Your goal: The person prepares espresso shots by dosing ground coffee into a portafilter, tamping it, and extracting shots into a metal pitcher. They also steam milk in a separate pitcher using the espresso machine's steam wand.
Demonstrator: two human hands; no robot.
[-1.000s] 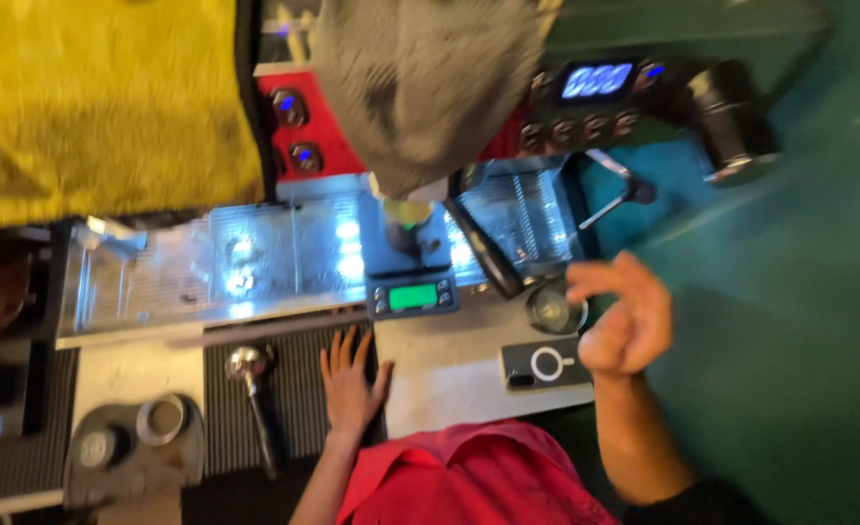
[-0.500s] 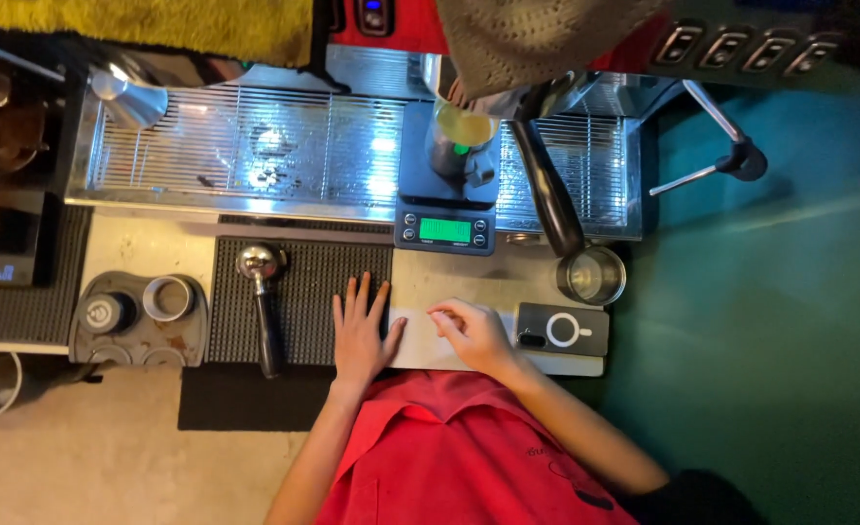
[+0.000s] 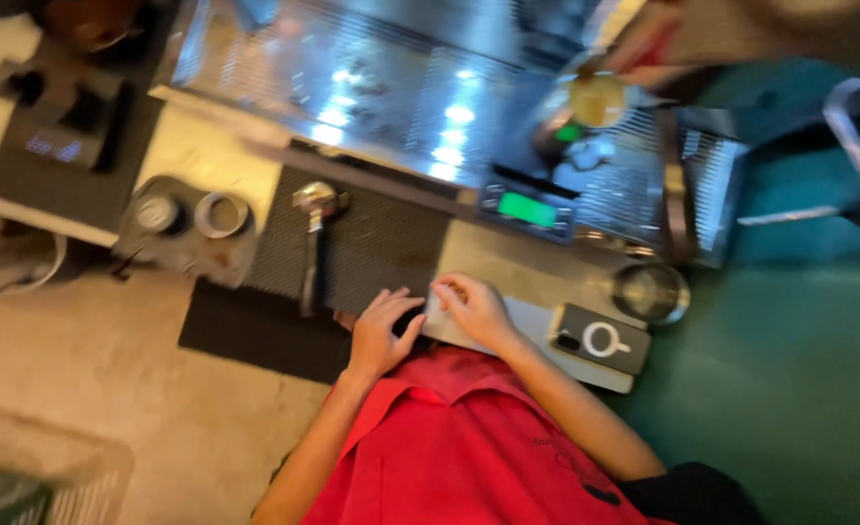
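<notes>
Counter edge (image 3: 508, 292), pale and flat, sits just ahead of the red shirt (image 3: 449, 447), with both hands resting on it side by side. Left hand (image 3: 379, 332) lies flat, fingers spread and holding nothing, over the seam where the black ribbed mat (image 3: 371, 248) meets the pale top. Right hand (image 3: 475, 307) touches the pale top with fingers curled loosely down, gripping nothing, thumb close to the left hand's fingertips.

Little open room left of the left hand: a portafilter (image 3: 313, 233) lies on the mat, basket up near the drip tray (image 3: 352, 92), handle running down toward the counter's near edge. Further left, two round tamper holders (image 3: 192, 214) in a grey stand. Right of the right hand, a dark phone with a white ring (image 3: 602, 338), lying near the counter's near edge, and a small steel jug (image 3: 650, 292) just beyond it. Straight ahead, a scale with a green display (image 3: 529, 209), a glass cup (image 3: 595, 102) above it. Bare strip of pale top between hands and scale. Green floor (image 3: 799, 389) past the right end, beige floor (image 3: 109, 389) below the left.
</notes>
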